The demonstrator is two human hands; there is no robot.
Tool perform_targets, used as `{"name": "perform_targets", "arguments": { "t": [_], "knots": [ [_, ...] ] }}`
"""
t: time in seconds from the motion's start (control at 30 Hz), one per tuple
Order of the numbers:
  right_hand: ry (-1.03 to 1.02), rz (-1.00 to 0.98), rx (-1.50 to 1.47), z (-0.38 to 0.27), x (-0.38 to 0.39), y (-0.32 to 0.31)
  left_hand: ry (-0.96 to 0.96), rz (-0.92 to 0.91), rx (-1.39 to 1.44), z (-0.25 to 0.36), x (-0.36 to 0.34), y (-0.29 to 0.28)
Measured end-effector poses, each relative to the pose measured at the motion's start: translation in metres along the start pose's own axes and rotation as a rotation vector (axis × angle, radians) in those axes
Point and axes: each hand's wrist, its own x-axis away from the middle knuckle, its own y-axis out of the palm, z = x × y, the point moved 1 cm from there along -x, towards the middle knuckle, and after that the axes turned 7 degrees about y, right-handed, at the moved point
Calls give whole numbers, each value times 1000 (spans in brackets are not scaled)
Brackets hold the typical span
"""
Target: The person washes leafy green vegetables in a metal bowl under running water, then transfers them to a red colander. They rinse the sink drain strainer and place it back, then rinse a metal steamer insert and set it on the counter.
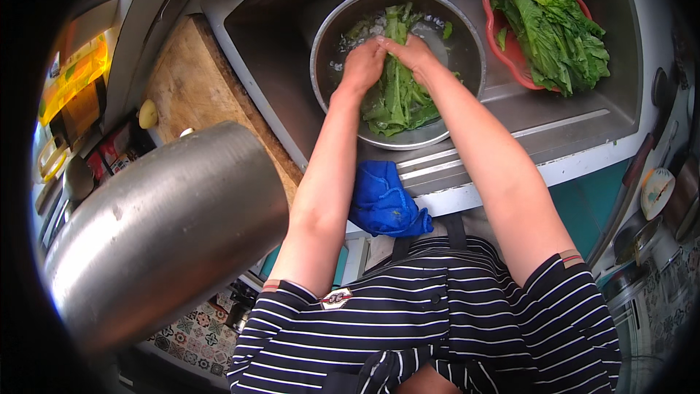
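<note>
A steel sink [539, 120] takes up the far side of the view, its pale front edge [598, 157] running slantwise before the person in a striped shirt [394, 321]. A large brushed-metal cylinder [168, 226] looms at the left, close to the camera, crowding the space beside the left forearm; patterned tiles [197, 335] show below it. A metal pan [477, 51] with water in it stands in the sink, near the left wall. A wooden board [186, 76] lies just outside that wall.

Right of the pan, a strip of bare steel separates it from a red basin [514, 66], where a heap of leafy greens [558, 29] spills over the rim; more open steel, with ridges, stretches toward the front edge. A crumpled blue cloth [386, 201] hangs over that edge, between the forearms.

Inside the pan, a bunch of greens [397, 98] lies partly in the water, leaves toward the person. The left hand [362, 66] and right hand [414, 55] meet over it, curled round the stalks from either side; most fingers are hidden. A small yellowish round object [148, 114] sits at the board's left edge.
</note>
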Motion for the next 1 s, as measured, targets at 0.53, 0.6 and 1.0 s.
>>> {"name": "perform_targets", "arguments": {
  "t": [0.53,0.6,1.0],
  "knots": [
    [70,-2,12,8,7,-45,-161,-48,138,-3,46,39],
    [34,-97,-171,7,14,-38,-241,-171,-11,-5,38,32],
    [-160,128,376,1,30,-36,-475,-113,-98,-13,64,38]
  ]
}}
